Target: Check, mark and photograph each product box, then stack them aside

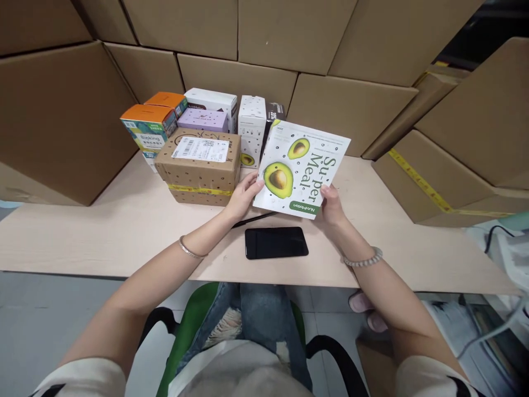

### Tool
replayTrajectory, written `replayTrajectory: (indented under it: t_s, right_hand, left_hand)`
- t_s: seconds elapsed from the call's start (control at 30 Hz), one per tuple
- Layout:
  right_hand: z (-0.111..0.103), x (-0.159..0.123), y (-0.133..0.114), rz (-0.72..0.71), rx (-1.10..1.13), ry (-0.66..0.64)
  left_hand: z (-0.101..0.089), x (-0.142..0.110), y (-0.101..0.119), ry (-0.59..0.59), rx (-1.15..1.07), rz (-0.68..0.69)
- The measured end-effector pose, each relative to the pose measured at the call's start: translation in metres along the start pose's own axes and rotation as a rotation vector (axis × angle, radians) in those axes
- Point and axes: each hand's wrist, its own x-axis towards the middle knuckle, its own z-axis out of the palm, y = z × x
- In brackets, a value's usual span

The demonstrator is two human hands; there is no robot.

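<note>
A white box (314, 160) printed with avocados and "Su-per Meal" is held tilted above the table, its broad printed face towards me. My left hand (244, 194) grips its left edge with the thumb on the front. On the lower right edge, my right hand (332, 205) holds it the same way; the fingers behind the box are hidden. Below the box lies a black phone (276, 242), and a thin black stick-like thing (254, 219) is partly covered by my left hand and the box. Left of my left hand stands a brown carton (198, 165) with a white label and yellow tape.
Behind the carton are orange-topped boxes (149, 114), a purple box (203, 119), a white box with dark print (212, 99), an upright dotted white box (252, 129) and a dark box (275, 112). Stacked large cardboard boxes (239, 77) wall the table's (124, 237) back and sides.
</note>
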Motion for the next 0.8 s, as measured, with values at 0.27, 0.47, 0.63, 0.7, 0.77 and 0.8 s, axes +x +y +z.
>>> replayTrajectory:
  t_s: [0.27, 0.47, 0.63, 0.7, 0.77, 0.8]
  right_hand:
    - [0.003, -0.005, -0.008, 0.168, 0.080, 0.135]
    - [0.001, 0.001, -0.001, 0.274, 0.235, 0.102]
    - [0.003, 0.003, 0.000, 0.278, 0.298, 0.151]
    - [0.004, 0.002, -0.003, 0.264, 0.331, 0.159]
    - [0.003, 0.001, -0.007, 0.259, 0.330, 0.119]
    - [0.002, 0.000, -0.009, 0.246, 0.312, 0.092]
  left_hand:
    - [-0.003, 0.002, 0.001, 0.047, 0.091, 0.055]
    - [0.003, -0.002, 0.001, 0.025, 0.162, 0.183]
    - [0.008, -0.007, -0.001, -0.025, 0.312, 0.305]
    - [0.008, -0.007, -0.002, -0.048, 0.380, 0.369]
    - [0.006, -0.007, -0.002, -0.080, 0.437, 0.439]
    - [0.005, -0.006, -0.001, -0.099, 0.463, 0.470]
